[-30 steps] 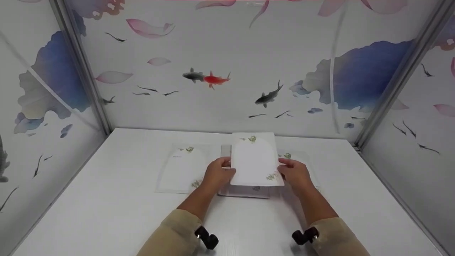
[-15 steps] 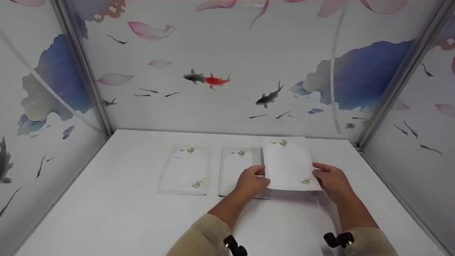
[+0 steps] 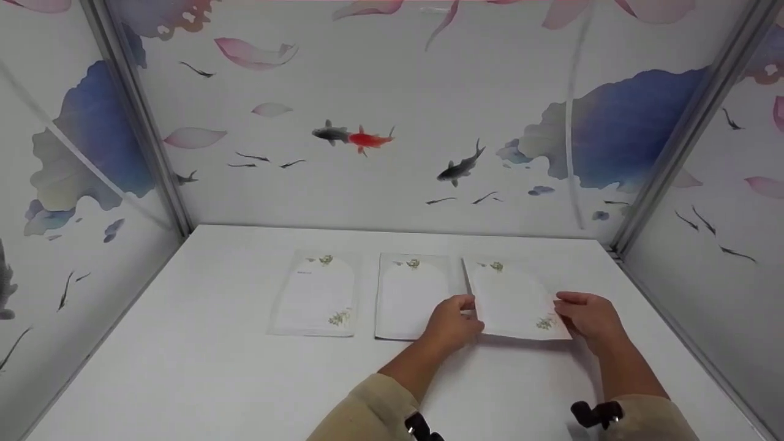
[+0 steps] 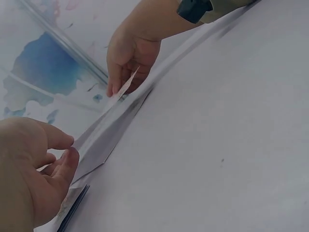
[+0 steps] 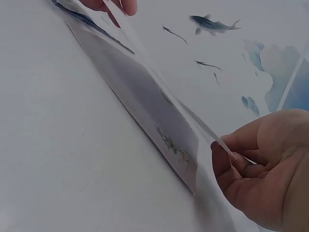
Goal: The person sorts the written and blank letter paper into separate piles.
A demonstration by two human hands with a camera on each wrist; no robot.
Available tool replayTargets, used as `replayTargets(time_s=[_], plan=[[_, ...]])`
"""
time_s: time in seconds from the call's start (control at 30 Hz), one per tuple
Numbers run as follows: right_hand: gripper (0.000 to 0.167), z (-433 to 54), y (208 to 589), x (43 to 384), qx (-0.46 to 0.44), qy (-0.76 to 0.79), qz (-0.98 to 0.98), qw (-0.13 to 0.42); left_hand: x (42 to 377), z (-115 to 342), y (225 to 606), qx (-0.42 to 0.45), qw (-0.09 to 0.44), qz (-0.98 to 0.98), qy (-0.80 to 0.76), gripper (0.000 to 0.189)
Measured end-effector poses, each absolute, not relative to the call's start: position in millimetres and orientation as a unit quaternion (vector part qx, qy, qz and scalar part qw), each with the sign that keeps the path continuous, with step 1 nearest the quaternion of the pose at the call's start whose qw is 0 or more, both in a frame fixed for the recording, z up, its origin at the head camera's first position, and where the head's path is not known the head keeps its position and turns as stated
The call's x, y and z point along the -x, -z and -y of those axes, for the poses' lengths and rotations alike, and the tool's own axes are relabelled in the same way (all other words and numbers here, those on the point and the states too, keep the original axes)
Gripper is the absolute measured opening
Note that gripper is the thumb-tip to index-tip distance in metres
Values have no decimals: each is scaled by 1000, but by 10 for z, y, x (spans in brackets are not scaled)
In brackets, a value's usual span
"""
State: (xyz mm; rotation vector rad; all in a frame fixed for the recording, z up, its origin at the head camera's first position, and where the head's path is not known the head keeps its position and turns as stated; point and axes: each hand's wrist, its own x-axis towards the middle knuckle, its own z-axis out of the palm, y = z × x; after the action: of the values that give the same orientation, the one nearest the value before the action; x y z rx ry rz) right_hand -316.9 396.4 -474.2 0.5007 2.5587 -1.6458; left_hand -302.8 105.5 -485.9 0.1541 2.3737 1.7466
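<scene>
A white sheet of paper (image 3: 514,300) with small green plant prints at two corners is held just above the right part of the table. My left hand (image 3: 456,323) pinches its left edge and my right hand (image 3: 593,317) its right edge. Beneath it, in the right wrist view, lies another printed sheet (image 5: 140,104), a gap between the two. Left of my left hand lies a dark-edged stack of similar paper (image 3: 407,300), partly covered by that hand.
Farther left on the white table (image 3: 184,343) lies a similar printed sheet (image 3: 312,300), a short line of text near its top. White walls with fish and petal prints (image 3: 367,141) enclose the table at the back and sides.
Both hands have carried the sheet from above the middle stack to the right, then lowered it toward the sheet lying there. The middle stack has come into view.
</scene>
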Motion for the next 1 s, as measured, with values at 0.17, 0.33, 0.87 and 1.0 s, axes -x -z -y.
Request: replayTargets(time_s=[0.17,0.33,0.87,1.0], plan=[[55,-3985,4754,3124,-150,507,-849,28,3008,-1058,4868,-69,81,-824,-557,55],[55,-4005,4765,3104,-148,499,-853,31,2988,-1077,4873,-72,77,-843,-528,54],[60,-3938,4679,3164,-134,557,-819,31,3035,-983,4859,-81,59,-832,-546,52],[60,-3761,4620,3192,-127,593,-794,44,3075,-884,4837,-75,58,-828,-553,53]])
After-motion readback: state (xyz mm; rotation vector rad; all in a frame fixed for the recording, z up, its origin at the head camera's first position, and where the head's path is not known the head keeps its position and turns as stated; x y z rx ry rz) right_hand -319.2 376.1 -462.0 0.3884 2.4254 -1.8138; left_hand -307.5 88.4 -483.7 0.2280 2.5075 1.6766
